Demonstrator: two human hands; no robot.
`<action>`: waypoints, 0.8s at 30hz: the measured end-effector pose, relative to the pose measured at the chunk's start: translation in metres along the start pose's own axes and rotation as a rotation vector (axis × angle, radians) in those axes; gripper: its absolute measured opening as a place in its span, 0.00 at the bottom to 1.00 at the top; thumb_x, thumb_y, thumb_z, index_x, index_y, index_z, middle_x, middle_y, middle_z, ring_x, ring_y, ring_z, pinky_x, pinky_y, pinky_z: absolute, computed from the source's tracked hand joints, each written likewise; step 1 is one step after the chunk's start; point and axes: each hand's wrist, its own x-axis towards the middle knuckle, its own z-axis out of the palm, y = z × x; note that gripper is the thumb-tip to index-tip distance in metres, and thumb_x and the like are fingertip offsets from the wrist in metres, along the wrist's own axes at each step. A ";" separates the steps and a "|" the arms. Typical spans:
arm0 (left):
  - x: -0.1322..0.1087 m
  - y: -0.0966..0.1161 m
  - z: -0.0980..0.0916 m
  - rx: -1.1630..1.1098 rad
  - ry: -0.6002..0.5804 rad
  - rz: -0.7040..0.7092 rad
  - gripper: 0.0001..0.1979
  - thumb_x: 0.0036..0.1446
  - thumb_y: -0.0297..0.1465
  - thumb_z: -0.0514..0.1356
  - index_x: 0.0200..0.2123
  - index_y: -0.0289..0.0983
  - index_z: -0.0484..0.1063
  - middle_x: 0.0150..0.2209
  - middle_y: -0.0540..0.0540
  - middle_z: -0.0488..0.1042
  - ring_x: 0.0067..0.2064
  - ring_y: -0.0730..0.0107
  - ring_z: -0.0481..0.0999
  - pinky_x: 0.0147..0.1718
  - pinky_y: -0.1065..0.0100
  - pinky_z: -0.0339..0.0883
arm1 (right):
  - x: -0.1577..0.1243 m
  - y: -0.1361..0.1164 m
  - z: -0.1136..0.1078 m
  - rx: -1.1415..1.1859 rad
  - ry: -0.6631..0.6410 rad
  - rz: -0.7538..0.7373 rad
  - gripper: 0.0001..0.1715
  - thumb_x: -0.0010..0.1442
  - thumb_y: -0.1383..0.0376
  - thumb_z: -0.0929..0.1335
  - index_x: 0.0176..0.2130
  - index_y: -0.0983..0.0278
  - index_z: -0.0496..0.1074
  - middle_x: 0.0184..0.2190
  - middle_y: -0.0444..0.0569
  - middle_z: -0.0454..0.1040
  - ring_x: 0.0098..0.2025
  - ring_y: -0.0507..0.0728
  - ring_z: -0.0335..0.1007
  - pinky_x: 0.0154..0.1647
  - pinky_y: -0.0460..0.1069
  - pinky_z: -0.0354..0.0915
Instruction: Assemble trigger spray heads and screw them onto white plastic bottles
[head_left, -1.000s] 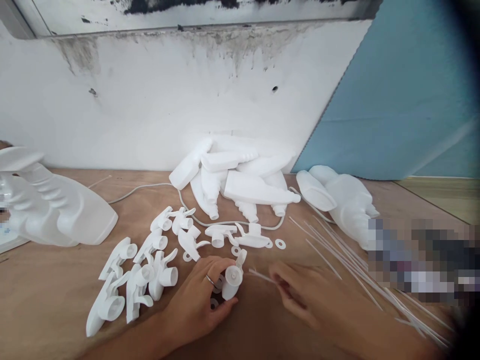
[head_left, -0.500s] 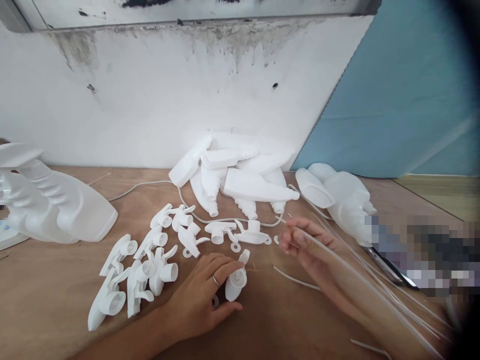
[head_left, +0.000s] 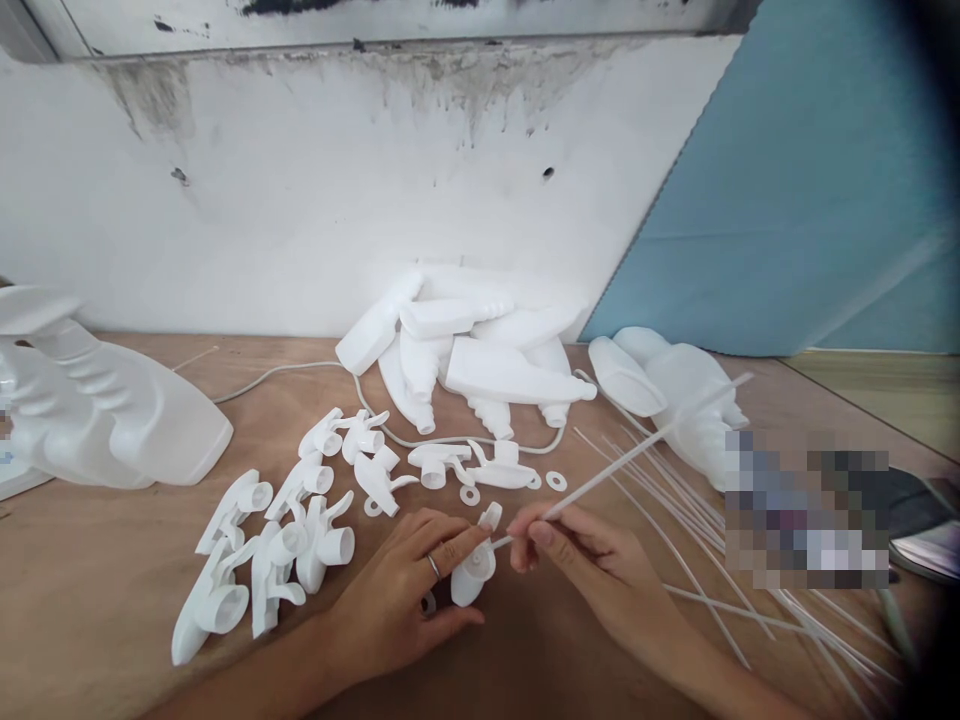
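My left hand [head_left: 409, 590] is closed around a white spray trigger head [head_left: 474, 567] near the front of the wooden table [head_left: 112, 560]. My right hand [head_left: 581, 560] pinches a thin white dip tube [head_left: 637, 450], and the tube's near end meets the trigger head. The tube slants up and to the right over the table. A ring is on one left finger.
Several loose trigger heads [head_left: 277, 540] lie to the left. White bottles [head_left: 465, 360] are piled against the back wall, with more bottles at right [head_left: 675, 390] and a large bottle at far left [head_left: 105, 410]. Several tubes [head_left: 720, 560] and small washers [head_left: 556, 481] lie at right.
My right hand picked a tube from the pile at right and brought its end to the trigger head held in my left hand. The left hand stayed in place.
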 end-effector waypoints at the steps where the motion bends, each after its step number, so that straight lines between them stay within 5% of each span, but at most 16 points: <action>1: 0.000 0.000 0.000 -0.004 0.000 0.000 0.38 0.58 0.34 0.64 0.67 0.49 0.48 0.57 0.45 0.67 0.55 0.61 0.65 0.55 0.59 0.63 | -0.001 0.001 0.000 -0.025 -0.016 -0.004 0.13 0.67 0.58 0.64 0.37 0.62 0.74 0.28 0.44 0.75 0.32 0.50 0.73 0.35 0.43 0.68; 9: 0.001 -0.002 0.002 -0.010 0.009 0.008 0.38 0.58 0.33 0.64 0.67 0.51 0.48 0.57 0.45 0.67 0.55 0.60 0.65 0.54 0.59 0.63 | -0.006 0.009 0.000 -0.401 -0.082 -0.245 0.11 0.70 0.63 0.61 0.37 0.59 0.71 0.31 0.41 0.74 0.34 0.49 0.71 0.37 0.42 0.65; 17: 0.000 0.001 0.000 -0.043 -0.033 -0.039 0.39 0.59 0.34 0.64 0.68 0.52 0.47 0.57 0.45 0.66 0.55 0.61 0.65 0.54 0.60 0.64 | 0.011 0.005 0.005 -0.506 -0.168 -0.374 0.07 0.69 0.64 0.62 0.40 0.60 0.70 0.35 0.44 0.76 0.37 0.52 0.71 0.39 0.45 0.65; 24: 0.003 0.003 -0.003 -0.044 -0.046 -0.048 0.35 0.59 0.37 0.63 0.66 0.51 0.52 0.54 0.45 0.68 0.53 0.60 0.66 0.52 0.60 0.65 | 0.007 0.019 0.010 -0.432 -0.253 -0.248 0.13 0.71 0.61 0.58 0.37 0.60 0.67 0.34 0.45 0.73 0.37 0.53 0.70 0.40 0.47 0.64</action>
